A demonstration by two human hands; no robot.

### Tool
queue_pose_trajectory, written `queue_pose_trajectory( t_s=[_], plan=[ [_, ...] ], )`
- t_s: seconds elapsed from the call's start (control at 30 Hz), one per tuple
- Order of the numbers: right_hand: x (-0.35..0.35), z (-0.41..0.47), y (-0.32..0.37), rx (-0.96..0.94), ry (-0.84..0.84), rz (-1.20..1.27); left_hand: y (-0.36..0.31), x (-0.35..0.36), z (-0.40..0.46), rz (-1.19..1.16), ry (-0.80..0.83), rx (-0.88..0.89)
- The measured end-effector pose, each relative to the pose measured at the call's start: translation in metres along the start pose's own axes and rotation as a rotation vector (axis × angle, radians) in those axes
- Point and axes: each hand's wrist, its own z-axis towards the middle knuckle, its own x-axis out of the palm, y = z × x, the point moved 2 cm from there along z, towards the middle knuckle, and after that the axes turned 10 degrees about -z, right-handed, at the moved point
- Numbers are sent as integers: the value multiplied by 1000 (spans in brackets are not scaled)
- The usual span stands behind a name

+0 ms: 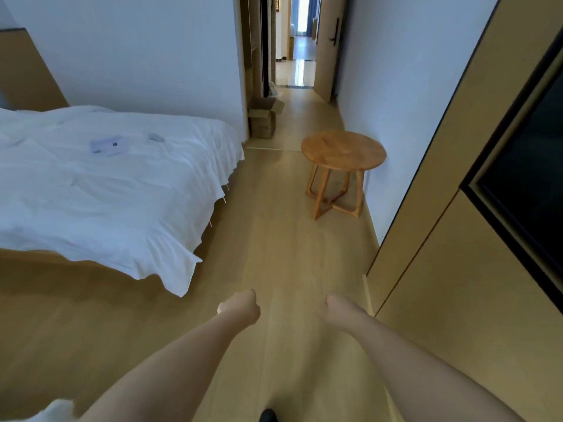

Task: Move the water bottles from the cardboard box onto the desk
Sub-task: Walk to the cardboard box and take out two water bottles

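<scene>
Pale wood-plank floor [283,239] fills the middle of the frame and runs up into a corridor at top centre, the natural route to the task's goal. The large bed under a rumpled white cover [100,184] takes the left side, with a small flat pale card-like item [109,146] lying on it. A tan panelled wall unit with a black recessed panel [487,208] fills the right edge. Just right of centre a round, light-wood side table on crossed legs [343,153] stands close to the wall, its top bare; whether it is the bench meant by the task cannot be told. Further up, at the corner where the corridor begins, sits the brown cardboard box with its flaps open [262,118], set on the floor against the wall; no water bottles can be seen from here, so presumably they are inside it. Low in the frame both bare forearms reach forward. The left hand [240,306] and the right hand [336,309] each hold nothing, their fingers curled into loose fists, well apart from the box, which suits walking towards it rather than grasping.
</scene>
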Motion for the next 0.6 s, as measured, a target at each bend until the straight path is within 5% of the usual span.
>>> queue_pose_trajectory(
  t_s=[0.6],
  plan=[
    [-178, 312, 70, -67, 26, 29, -75, -139, 310, -57, 70, -33]
  ],
)
